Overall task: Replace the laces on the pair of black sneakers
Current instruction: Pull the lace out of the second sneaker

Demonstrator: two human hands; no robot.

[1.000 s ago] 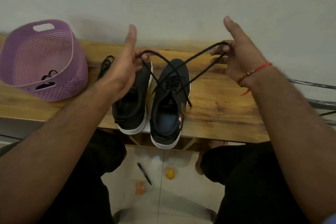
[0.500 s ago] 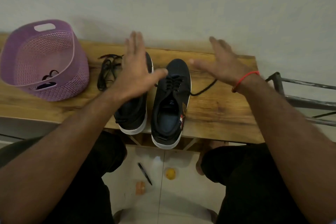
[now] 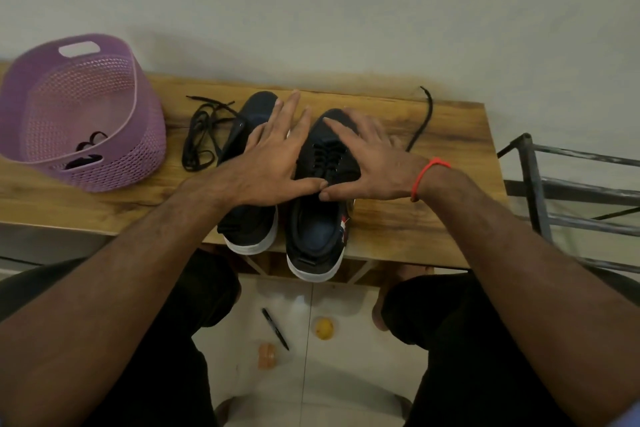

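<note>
Two black sneakers with white soles stand side by side on the wooden table (image 3: 433, 218), heels toward me. The left sneaker (image 3: 251, 229) has no lace in view. The right sneaker (image 3: 318, 229) is laced with a black lace (image 3: 327, 156), and one end of that lace (image 3: 424, 118) trails to the right across the table. My left hand (image 3: 277, 163) lies flat with straight fingers over the left sneaker. My right hand (image 3: 370, 163) lies flat with spread fingers over the right sneaker's toe. The two thumbs meet at the tongue. A loose black lace (image 3: 202, 135) lies bundled left of the shoes.
A purple perforated basket (image 3: 114, 156) stands at the table's left with dark items inside. A metal rack (image 3: 568, 198) is to the right of the table. On the floor below lie a pen (image 3: 275, 329), a yellow object (image 3: 323, 328) and an orange object (image 3: 267, 354).
Both hands let go of the lace ends they held up taut, then came down flat onto the sneakers. The lace end now lies on the table at right.
</note>
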